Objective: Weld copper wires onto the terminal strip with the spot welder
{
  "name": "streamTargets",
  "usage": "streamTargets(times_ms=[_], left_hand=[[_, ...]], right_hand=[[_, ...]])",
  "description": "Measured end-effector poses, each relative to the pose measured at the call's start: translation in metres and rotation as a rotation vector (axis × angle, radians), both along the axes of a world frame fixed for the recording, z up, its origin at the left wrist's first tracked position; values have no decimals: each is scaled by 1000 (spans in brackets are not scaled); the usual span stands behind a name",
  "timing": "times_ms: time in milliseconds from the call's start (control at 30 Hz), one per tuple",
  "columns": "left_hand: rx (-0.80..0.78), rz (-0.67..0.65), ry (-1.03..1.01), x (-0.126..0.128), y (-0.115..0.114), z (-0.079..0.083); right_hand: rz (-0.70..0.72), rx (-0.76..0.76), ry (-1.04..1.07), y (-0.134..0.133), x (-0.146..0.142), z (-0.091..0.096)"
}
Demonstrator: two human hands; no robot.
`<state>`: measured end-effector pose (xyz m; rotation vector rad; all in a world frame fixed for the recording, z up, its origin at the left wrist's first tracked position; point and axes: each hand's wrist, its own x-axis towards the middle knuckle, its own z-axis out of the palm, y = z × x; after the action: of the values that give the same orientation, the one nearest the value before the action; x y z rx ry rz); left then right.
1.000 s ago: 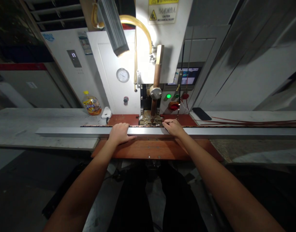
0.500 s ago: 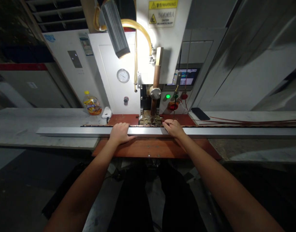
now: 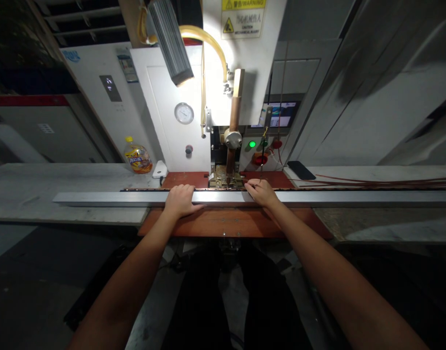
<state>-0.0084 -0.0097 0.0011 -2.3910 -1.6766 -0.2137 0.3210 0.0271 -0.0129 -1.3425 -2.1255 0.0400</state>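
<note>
Long silver bar (image 3: pixel 106 198) lies crosswise in front of the machine, over a reddish board (image 3: pixel 208 223) and the pale surface (image 3: pixel 33 184) to the left; it runs out of view at right. Thin dark-edged strip (image 3: pixel 146 190) along its far side. Left hand (image 3: pixel 180 201) on top of bar: grip holding it, fingers over the far edge, thumb along the near side. Right hand (image 3: pixel 262 193) at the far edge, near a small metal fixture (image 3: pixel 221 179): grip narrow, fingers bunched; cannot tell what sits between them. Copper-coloured rod (image 3: pixel 231 160) stands over fixture. Green light (image 3: pixel 252 144) lit.
</note>
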Motion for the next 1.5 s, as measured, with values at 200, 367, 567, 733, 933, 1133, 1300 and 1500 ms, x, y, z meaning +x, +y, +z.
streamTargets(times_ms=[200,367,567,733,933,1133,1300,1500], left_hand=[[58,-13,8,2,0,-3],[85,-19,13,5,0,-4],[86,-15,-6,8,0,-6],[89,-20,-5,10,1,-7],[108,-14,10,12,1,-8],[116,-25,6,15,1,-8],[115,-31,-6,16,1,-9],[113,-33,-9,18,1,-9]], right_hand=[[13,49,4,1,2,-2],[46,80,46,4,6,-5],[55,82,48,3,12,-5],[43,90,46,2,13,-4],[27,77,71,1,14,-3],[35,73,88,-2,16,-1],[25,66,103,-3,17,-1],[13,72,105,-2,19,-2]])
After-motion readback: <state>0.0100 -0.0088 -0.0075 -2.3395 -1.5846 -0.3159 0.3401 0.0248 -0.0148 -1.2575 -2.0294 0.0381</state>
